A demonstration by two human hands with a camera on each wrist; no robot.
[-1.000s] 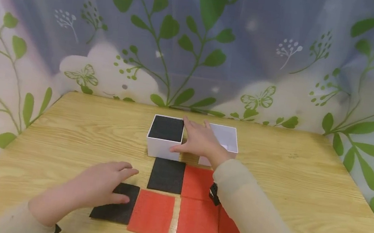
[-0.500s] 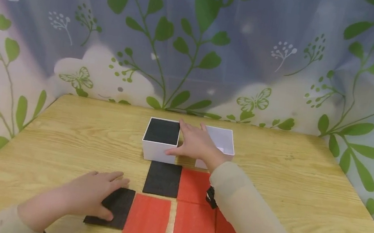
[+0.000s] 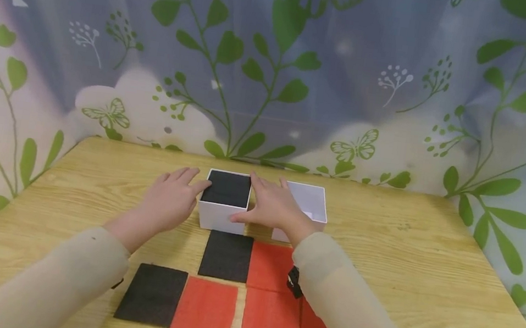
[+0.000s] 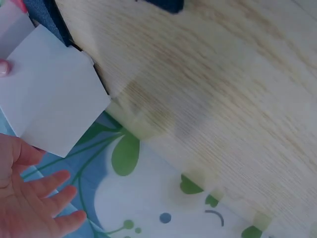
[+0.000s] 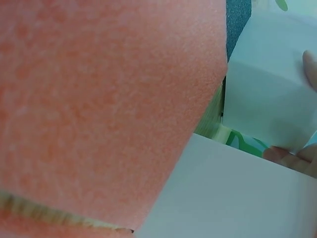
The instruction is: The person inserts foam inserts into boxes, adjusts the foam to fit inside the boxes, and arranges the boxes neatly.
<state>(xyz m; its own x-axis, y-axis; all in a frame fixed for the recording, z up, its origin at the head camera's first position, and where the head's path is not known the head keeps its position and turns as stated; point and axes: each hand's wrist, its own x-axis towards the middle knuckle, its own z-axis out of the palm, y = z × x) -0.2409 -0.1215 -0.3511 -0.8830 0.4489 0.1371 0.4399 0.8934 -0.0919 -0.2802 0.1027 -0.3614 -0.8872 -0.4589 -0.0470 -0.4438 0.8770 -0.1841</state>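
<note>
My right hand (image 3: 273, 205) reaches between two white boxes. Its thumb lies on the front of the left white box (image 3: 222, 219), and its other fingers extend along that box's right side, so it grips the near right corner. A black felt square (image 3: 226, 188) lies level near the top of this box. At the box's left edge is my left hand (image 3: 173, 196), fingers extended and the thumb touching or close to the rim. In the left wrist view, its fingers are spread beside the white wall. The right white box (image 3: 314, 201) is partly hidden by my right hand.
Flat on the wooden table (image 3: 393, 275) lie black felt squares, one below the left box (image 3: 226, 256) and one further left (image 3: 152, 293). Beside them are several red squares (image 3: 203, 311), some partly under my right sleeve. A leaf-patterned curtain (image 3: 328, 84) hangs behind.
My left hand has left the lower left black square, which stays on the table, and moved up to the left box. My right hand keeps its place on the box. The view has shifted slightly.
</note>
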